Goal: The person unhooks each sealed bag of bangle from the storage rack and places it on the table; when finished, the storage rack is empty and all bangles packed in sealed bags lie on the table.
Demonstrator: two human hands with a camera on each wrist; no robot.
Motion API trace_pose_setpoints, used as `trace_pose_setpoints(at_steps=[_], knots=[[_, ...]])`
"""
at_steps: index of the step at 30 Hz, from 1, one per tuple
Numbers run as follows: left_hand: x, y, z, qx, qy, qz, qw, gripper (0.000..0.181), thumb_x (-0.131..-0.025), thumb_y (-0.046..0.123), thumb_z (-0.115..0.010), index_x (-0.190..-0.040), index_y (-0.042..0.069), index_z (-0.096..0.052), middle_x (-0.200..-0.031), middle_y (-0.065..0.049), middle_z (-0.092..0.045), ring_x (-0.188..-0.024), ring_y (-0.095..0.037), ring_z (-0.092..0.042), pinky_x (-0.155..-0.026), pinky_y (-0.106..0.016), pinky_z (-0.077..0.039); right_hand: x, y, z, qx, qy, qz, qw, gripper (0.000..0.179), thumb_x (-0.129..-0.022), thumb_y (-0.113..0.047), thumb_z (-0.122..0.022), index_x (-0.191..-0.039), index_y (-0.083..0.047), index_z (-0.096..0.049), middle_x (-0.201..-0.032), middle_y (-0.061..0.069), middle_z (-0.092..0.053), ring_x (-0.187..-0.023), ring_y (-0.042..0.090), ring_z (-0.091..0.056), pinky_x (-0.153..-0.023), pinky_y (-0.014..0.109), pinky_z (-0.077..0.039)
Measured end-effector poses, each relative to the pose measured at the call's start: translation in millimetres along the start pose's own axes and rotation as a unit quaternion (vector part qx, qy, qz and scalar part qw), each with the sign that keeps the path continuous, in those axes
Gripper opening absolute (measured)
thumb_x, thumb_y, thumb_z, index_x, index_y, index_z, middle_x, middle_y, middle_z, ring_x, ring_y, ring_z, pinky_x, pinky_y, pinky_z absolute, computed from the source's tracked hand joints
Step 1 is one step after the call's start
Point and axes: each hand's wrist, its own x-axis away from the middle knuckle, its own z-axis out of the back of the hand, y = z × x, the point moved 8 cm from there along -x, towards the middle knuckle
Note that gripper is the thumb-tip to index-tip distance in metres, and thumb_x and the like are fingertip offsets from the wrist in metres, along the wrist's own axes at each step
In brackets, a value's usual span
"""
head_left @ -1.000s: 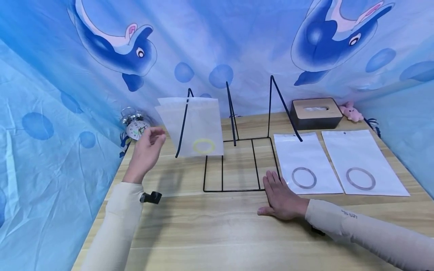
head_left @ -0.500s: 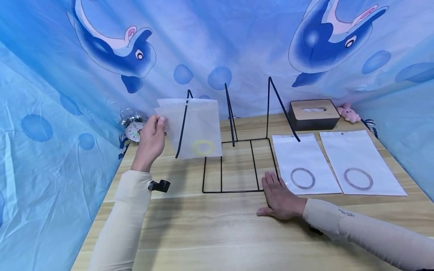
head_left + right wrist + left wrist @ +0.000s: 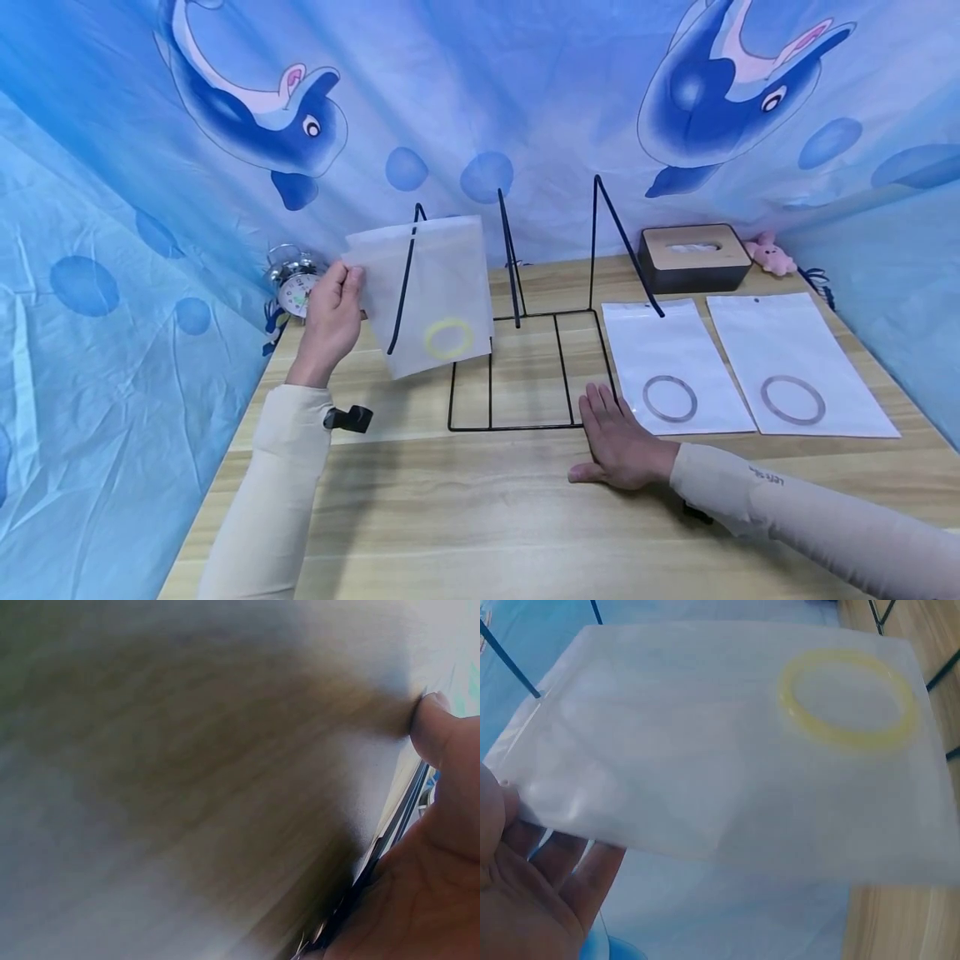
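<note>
My left hand (image 3: 332, 321) pinches the left edge of a translucent white pouch (image 3: 390, 308) between thumb and fingers. A yellow ring (image 3: 847, 697) shows through the pouch near one end. The pouch hangs tilted at the left arm of a black wire rack (image 3: 517, 427), overlapped by that arm in the head view. Flat on the table lies my right hand (image 3: 618, 442), its fingers straight at the front right corner of the rack's base. In the right wrist view, the thumb and palm (image 3: 420, 892) appear close to the wood.
Two white pouches, a nearer one (image 3: 671, 333) and an outer one (image 3: 787, 342), lie right of the rack, each showing a ring outline. Behind them stand a tissue box (image 3: 693, 271) and a pink plush toy (image 3: 772, 254). An alarm clock (image 3: 296, 292) stands at the left back.
My left hand has moved right from beside the clock and taken hold of the pouch's left edge. The pouch has tilted, its lower left corner dropping. My right hand stays in place.
</note>
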Motion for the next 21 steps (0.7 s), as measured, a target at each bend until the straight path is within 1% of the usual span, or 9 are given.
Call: trace_pose_setpoints(at_steps=[2, 4, 6, 9, 13, 17, 21], knots=[[3.1, 0.8, 0.6, 0.011, -0.017, -0.008, 0.9998, 0.043, -0.110, 0.036, -0.034, -0.131, 0.002, -0.051, -0.126, -0.019, -0.056, -0.112, -0.036, -0.059, -0.079, -0.053, -0.057, -0.5, 0.8, -2.0, 0.003, 0.001, -0.003, 1.0000, 0.110, -0.093, -0.059, -0.061, -0.150, 0.021, -0.012, -0.156, 0.043, 0.000, -0.145, 0.056, 0.003, -0.112, 0.068, -0.005], [6.5, 2.3, 2.2, 0.021, -0.033, -0.018, 0.9991, 0.041, -0.110, 0.032, -0.037, -0.132, 0.002, -0.052, -0.127, -0.019, -0.057, -0.112, -0.036, -0.060, -0.078, -0.050, -0.057, -0.8, 0.6, -2.1, 0.005, 0.000, -0.007, 1.0000, 0.109, -0.094, -0.059, -0.061, -0.150, 0.020, -0.012, -0.156, 0.042, 0.000, -0.145, 0.055, 0.003, -0.113, 0.067, -0.006], [10.3, 3.6, 4.5, 0.023, -0.041, -0.021, 0.9987, 0.040, -0.110, 0.032, -0.039, -0.132, 0.002, -0.054, -0.123, -0.019, -0.059, -0.110, -0.034, -0.062, -0.077, -0.045, -0.058, -0.4, 0.8, -1.6, 0.000, 0.000, -0.007, 1.0000, 0.109, -0.093, -0.059, -0.061, -0.150, 0.021, -0.012, -0.156, 0.042, 0.000, -0.145, 0.055, 0.003, -0.112, 0.068, -0.006], [15.0, 5.3, 7.9, 0.019, -0.044, -0.026, 0.9985, 0.039, -0.108, 0.032, -0.045, -0.130, 0.002, -0.056, -0.116, -0.018, -0.063, -0.105, -0.032, -0.065, -0.074, -0.037, -0.059, 0.9, 0.8, -0.1, -0.003, -0.005, -0.009, 0.9999, 0.111, -0.094, -0.062, -0.059, -0.150, 0.020, -0.011, -0.156, 0.042, 0.002, -0.145, 0.055, 0.004, -0.113, 0.068, -0.005], [21.7, 7.7, 10.5, 0.014, -0.051, -0.043, 0.9977, 0.036, -0.107, 0.028, -0.050, -0.129, 0.001, -0.058, -0.110, -0.019, -0.067, -0.095, -0.025, -0.068, -0.068, -0.028, -0.058, 1.3, -0.5, 0.9, -0.007, -0.006, -0.006, 0.9999, 0.110, -0.094, -0.060, -0.060, -0.150, 0.021, -0.011, -0.156, 0.043, 0.002, -0.144, 0.056, 0.004, -0.112, 0.068, -0.005], [29.0, 8.4, 12.7, 0.014, -0.063, -0.058, 0.9962, 0.031, -0.106, 0.023, -0.054, -0.126, -0.001, -0.059, -0.107, -0.020, -0.069, -0.086, -0.015, -0.069, -0.064, -0.028, -0.058, 1.2, -4.8, 3.2, -0.003, -0.013, -0.009, 0.9999, 0.109, -0.094, -0.058, -0.062, -0.150, 0.021, -0.012, -0.156, 0.043, -0.001, -0.144, 0.056, 0.001, -0.113, 0.068, -0.006], [34.3, 8.3, 16.2, 0.018, -0.063, -0.057, 0.9962, 0.027, -0.105, 0.020, -0.056, -0.122, -0.001, -0.060, -0.103, -0.018, -0.070, -0.083, -0.012, -0.069, -0.065, -0.026, -0.058, 0.3, -5.5, 3.4, 0.009, -0.019, -0.019, 0.9996, 0.108, -0.094, -0.057, -0.062, -0.150, 0.020, -0.012, -0.157, 0.042, -0.001, -0.145, 0.055, 0.001, -0.113, 0.067, -0.008]])
